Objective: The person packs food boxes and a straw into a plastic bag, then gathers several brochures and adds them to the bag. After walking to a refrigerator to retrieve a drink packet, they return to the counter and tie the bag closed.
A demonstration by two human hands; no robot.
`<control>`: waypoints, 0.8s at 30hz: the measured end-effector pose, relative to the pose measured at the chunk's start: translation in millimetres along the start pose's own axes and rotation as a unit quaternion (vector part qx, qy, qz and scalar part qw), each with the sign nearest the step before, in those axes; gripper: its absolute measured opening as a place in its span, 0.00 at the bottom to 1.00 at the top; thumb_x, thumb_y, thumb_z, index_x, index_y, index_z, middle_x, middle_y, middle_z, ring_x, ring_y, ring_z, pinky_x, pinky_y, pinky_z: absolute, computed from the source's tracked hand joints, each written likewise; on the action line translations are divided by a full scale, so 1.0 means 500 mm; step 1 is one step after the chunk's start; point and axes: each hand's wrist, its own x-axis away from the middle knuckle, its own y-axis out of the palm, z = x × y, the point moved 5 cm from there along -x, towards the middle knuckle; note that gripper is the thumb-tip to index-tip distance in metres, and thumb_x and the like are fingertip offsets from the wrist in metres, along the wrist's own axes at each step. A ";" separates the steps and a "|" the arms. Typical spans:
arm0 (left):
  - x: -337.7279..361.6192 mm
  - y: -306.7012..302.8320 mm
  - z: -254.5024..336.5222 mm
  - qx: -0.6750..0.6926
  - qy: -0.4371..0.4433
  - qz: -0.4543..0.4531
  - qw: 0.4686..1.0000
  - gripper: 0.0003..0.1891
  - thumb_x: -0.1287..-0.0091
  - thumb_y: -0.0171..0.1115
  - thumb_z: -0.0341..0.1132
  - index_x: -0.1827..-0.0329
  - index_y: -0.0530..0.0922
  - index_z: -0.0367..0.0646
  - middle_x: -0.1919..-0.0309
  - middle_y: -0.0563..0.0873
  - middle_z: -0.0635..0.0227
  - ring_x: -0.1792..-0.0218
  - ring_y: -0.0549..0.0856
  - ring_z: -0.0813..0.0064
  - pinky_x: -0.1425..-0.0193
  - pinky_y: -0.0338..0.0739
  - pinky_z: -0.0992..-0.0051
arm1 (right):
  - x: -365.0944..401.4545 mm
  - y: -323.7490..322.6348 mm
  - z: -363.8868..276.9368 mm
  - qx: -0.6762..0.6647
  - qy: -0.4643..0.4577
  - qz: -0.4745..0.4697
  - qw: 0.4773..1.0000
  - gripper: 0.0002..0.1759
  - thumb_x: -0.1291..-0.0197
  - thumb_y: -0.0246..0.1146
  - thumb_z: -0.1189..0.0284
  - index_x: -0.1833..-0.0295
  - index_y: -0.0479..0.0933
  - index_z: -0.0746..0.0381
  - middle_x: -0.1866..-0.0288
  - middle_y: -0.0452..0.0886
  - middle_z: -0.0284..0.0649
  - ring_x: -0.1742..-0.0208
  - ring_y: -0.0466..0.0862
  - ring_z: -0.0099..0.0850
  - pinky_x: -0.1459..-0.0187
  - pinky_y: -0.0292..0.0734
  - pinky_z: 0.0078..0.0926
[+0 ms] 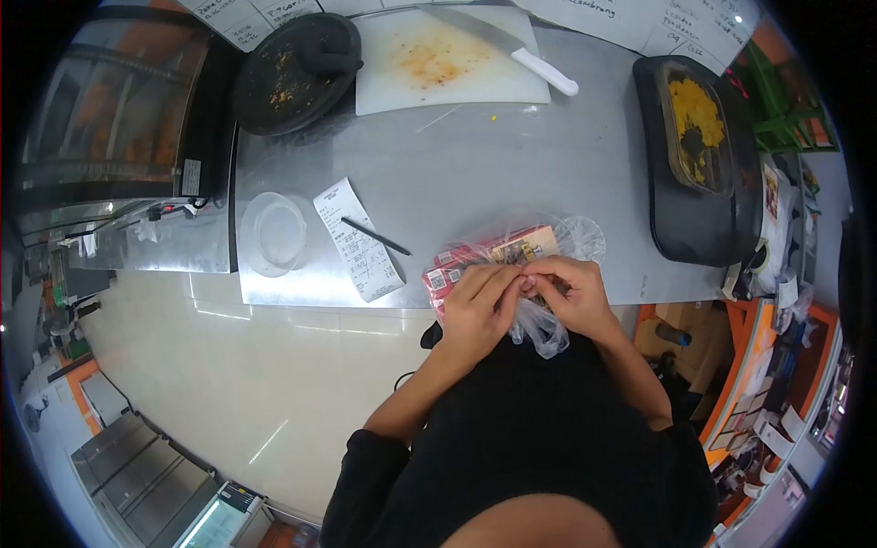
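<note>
At the counter edge [292,298], gathered plastic bag [545,332]

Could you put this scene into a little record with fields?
Hands: left hand and right hand together at clear plastic bag
In bag: red printed packs
Left of bag: slim black pen across long white printed slip; round translucent plastic tub
Back: white rectangular cutting board under white-handled metal knife; round black mortar
Right: black rounded tray bearing clear plastic container of yellow food
Surface: grey metal table

Shop kitchen — cutting board [466,93], receipt [365,267]
</note>
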 end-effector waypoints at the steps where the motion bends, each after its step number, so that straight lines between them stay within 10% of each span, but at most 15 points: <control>1: 0.000 0.000 0.000 0.000 -0.001 0.001 1.000 0.10 0.44 0.70 0.23 0.59 0.83 0.36 0.64 0.85 0.62 0.62 0.85 0.64 0.59 0.81 0.69 | 0.000 0.002 0.002 0.000 -0.002 -0.009 1.000 0.07 0.39 0.63 0.84 0.55 0.80 0.72 0.57 0.85 0.45 0.62 0.86 0.25 0.60 0.83 0.19; 24: 0.002 0.005 -0.011 0.000 -0.022 0.000 1.000 0.09 0.45 0.69 0.21 0.60 0.84 0.37 0.64 0.85 0.61 0.64 0.84 0.63 0.62 0.80 0.70 | -0.004 0.009 0.003 -0.016 -0.006 0.029 0.999 0.06 0.39 0.60 0.85 0.56 0.79 0.72 0.52 0.82 0.47 0.61 0.86 0.27 0.61 0.85 0.21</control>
